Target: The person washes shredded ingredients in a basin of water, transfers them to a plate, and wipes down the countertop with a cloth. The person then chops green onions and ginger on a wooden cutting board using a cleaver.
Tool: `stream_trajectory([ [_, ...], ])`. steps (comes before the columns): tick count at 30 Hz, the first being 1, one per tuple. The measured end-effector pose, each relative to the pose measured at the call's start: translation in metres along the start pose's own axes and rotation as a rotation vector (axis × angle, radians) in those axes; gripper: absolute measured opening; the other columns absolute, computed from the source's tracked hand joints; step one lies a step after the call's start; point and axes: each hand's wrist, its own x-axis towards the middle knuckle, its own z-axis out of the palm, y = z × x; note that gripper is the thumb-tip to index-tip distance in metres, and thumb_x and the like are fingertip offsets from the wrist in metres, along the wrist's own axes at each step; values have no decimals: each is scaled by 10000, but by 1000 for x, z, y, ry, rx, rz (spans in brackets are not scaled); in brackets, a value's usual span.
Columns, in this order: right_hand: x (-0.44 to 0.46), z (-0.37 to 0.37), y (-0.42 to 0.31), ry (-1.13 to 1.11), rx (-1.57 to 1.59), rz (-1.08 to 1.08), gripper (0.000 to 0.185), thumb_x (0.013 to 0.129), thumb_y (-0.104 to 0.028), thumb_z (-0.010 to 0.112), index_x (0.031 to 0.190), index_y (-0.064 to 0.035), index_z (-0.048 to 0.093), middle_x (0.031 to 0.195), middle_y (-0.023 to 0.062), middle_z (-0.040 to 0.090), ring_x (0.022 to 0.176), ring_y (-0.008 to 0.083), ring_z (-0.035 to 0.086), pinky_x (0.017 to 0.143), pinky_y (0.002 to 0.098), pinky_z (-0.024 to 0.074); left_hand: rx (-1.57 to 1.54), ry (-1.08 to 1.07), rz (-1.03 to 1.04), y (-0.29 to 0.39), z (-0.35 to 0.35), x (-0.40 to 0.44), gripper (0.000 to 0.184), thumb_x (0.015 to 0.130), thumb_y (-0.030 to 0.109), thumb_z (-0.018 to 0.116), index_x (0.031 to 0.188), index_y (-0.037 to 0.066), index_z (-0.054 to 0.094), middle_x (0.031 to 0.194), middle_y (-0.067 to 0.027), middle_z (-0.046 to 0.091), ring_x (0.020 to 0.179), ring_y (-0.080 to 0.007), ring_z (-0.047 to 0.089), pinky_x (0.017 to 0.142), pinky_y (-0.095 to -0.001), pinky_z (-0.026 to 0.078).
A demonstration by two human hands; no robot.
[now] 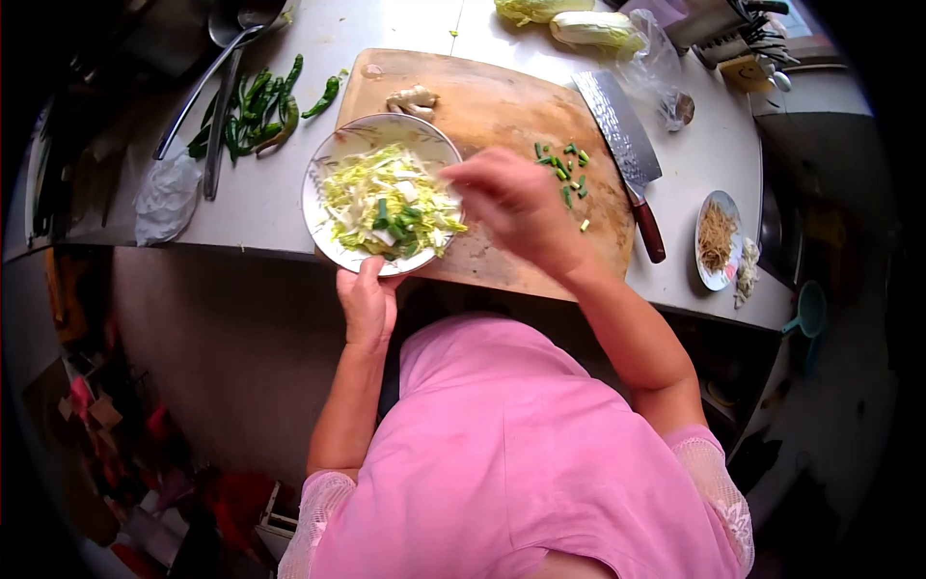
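Note:
My left hand (368, 307) grips the near rim of a white patterned bowl (324, 164), thumb on top. Shredded cabbage (362, 188) fills the bowl, with cut green scallion (395, 220) lying over its near side. Over the bowl's right rim is my right hand (516, 205), its fingers bent and blurred; whether they hold anything I cannot tell. A wooden cutting board (492, 101) lies under and beside the bowl. On the board's right part are several scallion pieces (562, 169). A cleaver (617, 125) with a dark red handle lies along the board's right edge.
Ginger (413, 100) sits on the board behind the bowl. Green peppers (256, 111), a ladle (207, 82) and a crumpled plastic bag (166, 200) lie left. A plate of brown shreds (716, 236) is near the right counter edge; cabbage (593, 29) lies at the back.

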Motion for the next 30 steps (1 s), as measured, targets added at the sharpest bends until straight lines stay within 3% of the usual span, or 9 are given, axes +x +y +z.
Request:
stream_trajectory([
  [4,-38,-39,62,95,-28,464,101,766,-75,637,853,-24,639,693,77,616,584,122,587,538,270,475,23,9,-3,1,-10,4,434,766,-38,414,1199,-35,377,1114,-145,504,917,-241,579,715,-370,554],
  [5,-47,-39,61,80,-63,507,101,758,-83,640,841,-25,641,707,87,615,607,154,600,558,276,479,26,12,-8,1,-9,4,431,767,-36,414,1197,-34,381,1115,-143,504,921,-240,576,715,-365,552],
  [9,-59,-17,73,4,-342,353,218,726,-141,668,901,-34,597,850,146,552,725,294,581,651,359,475,26,11,1,-1,-9,4,414,778,-23,416,1191,-35,387,1106,-140,508,921,-237,572,713,-354,548],
  [17,-53,-8,92,-1,-477,293,168,738,-140,616,835,-9,576,744,166,587,712,338,579,654,391,466,22,7,12,-4,-3,1,386,786,-28,417,1166,-87,388,1087,-165,514,919,-266,579,752,-372,544],
  [20,-54,-19,83,55,-297,481,124,758,-107,591,820,0,583,665,128,609,600,248,606,554,332,484,15,12,15,-3,-1,0,383,789,-26,421,1165,-86,390,1089,-167,513,919,-272,579,757,-378,541],
  [22,-48,-28,64,105,103,772,95,784,-89,572,802,3,591,628,70,608,528,123,585,462,248,465,16,14,-1,-4,-1,0,383,788,-25,417,1170,-52,404,1086,-149,518,898,-238,584,703,-353,548],
  [23,-44,-30,54,104,172,734,91,802,-85,566,795,1,596,617,23,586,516,56,549,437,200,448,4,10,-3,-5,0,1,389,787,-25,417,1174,-47,400,1089,-147,517,899,-238,585,699,-351,548],
  [26,-21,-16,8,-32,276,619,79,824,-69,575,846,6,585,647,25,581,540,65,553,449,191,451,-10,-4,26,-7,-1,2,414,779,-24,420,1191,-32,384,1080,-136,520,900,-231,585,695,-350,550],
  [30,6,40,-8,-126,20,63,62,768,-51,607,824,-27,595,650,79,586,562,145,574,504,280,464,-39,-41,4,-5,-1,1,410,790,-13,406,1199,-26,378,1086,-138,516,912,-237,580,713,-358,549],
])
